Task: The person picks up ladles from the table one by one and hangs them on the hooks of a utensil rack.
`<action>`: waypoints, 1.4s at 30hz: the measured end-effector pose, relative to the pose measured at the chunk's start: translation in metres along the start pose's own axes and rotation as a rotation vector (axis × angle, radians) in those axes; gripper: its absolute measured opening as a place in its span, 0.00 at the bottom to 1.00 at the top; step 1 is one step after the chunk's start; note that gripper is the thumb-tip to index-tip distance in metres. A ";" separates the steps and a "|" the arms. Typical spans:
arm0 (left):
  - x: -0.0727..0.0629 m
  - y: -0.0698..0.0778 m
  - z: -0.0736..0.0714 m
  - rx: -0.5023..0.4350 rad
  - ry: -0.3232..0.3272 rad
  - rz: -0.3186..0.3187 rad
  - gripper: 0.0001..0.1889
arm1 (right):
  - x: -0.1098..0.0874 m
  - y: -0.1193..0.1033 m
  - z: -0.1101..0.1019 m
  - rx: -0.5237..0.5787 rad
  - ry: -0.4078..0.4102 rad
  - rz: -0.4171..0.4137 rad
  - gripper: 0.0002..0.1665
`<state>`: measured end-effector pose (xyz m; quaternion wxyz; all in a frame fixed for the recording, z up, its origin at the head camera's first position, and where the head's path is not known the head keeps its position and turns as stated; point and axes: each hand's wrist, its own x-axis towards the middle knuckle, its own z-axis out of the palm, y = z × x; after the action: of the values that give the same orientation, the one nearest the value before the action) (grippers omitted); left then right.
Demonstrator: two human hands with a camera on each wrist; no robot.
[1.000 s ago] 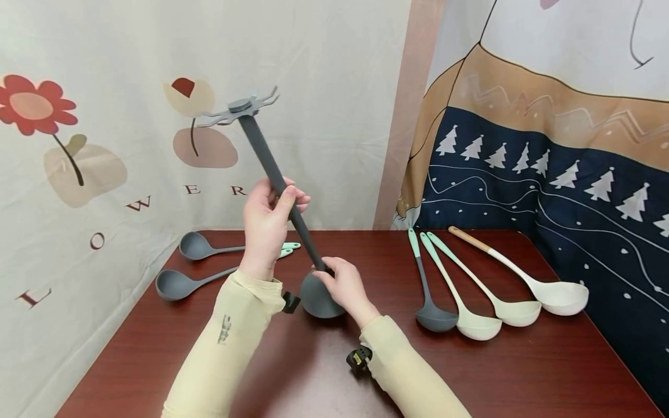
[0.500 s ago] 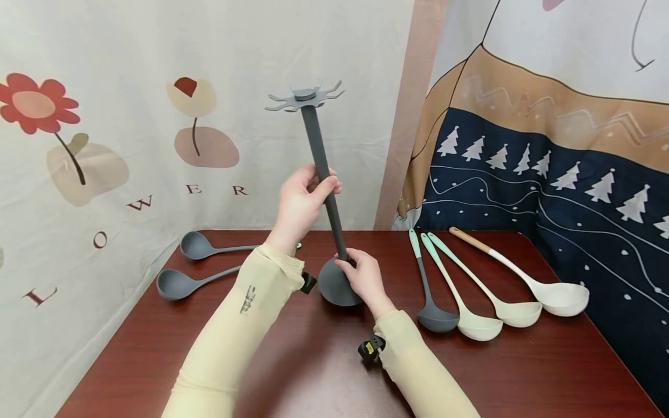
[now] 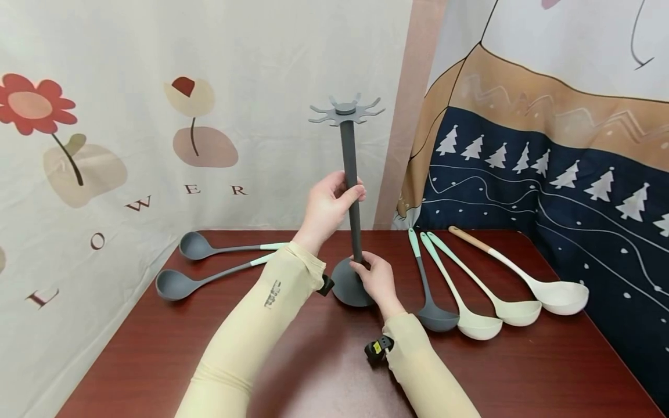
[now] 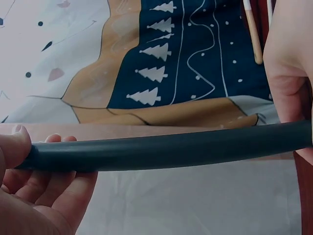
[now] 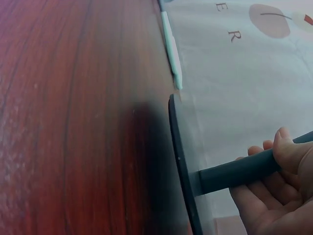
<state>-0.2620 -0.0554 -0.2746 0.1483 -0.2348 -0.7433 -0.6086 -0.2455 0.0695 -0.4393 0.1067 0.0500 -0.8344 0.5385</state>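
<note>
A dark grey utensil stand [image 3: 349,154] is nearly upright at the middle of the table, with a round base and a ring of grey hooks [image 3: 346,114] on top. Around the middle of its pole my left hand [image 3: 329,203] grips, thumb in front and fingers behind. Lower down, my right hand [image 3: 377,278] holds the pole just above the round base [image 3: 347,287]. The right wrist view shows the base [image 5: 180,161] edge-on with a gap and a dark shadow between it and the table. Both hands appear along the pole [image 4: 161,152] in the left wrist view.
Two grey ladles [image 3: 195,246] with mint handles lie at the left of the table [image 3: 157,360]. On the right lie a grey ladle [image 3: 438,318], two cream ladles [image 3: 478,328] and a white ladle [image 3: 561,297] with a wooden handle. Printed cloth [image 3: 292,58] hangs behind.
Both hands have carried the utensil stand to the right. It has swung from leaning left to nearly upright. The ladles have stayed where they were.
</note>
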 end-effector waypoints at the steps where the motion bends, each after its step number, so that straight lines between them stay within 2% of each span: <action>1: 0.000 0.000 0.002 0.003 -0.002 0.002 0.06 | -0.001 0.000 -0.001 0.004 0.001 0.011 0.09; 8: 0.000 0.000 0.012 0.017 -0.011 -0.013 0.04 | -0.003 0.004 -0.007 0.008 0.008 0.063 0.10; 16: 0.000 -0.001 0.020 0.042 -0.032 -0.042 0.04 | -0.003 0.012 -0.009 0.019 0.020 0.075 0.10; 24: 0.000 -0.003 0.023 0.043 -0.036 -0.049 0.05 | -0.002 0.015 -0.010 0.008 0.022 0.071 0.10; 35: 0.001 -0.003 0.026 0.095 -0.037 -0.044 0.06 | -0.005 0.019 -0.010 -0.023 0.027 0.048 0.10; 42: 0.002 -0.004 0.027 0.131 -0.039 -0.025 0.06 | -0.004 0.016 -0.016 -0.070 -0.009 0.066 0.15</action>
<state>-0.2645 -0.0289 -0.2827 0.1411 -0.2270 -0.7873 -0.5556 -0.2423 0.0901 -0.4479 0.0869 0.0212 -0.8543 0.5120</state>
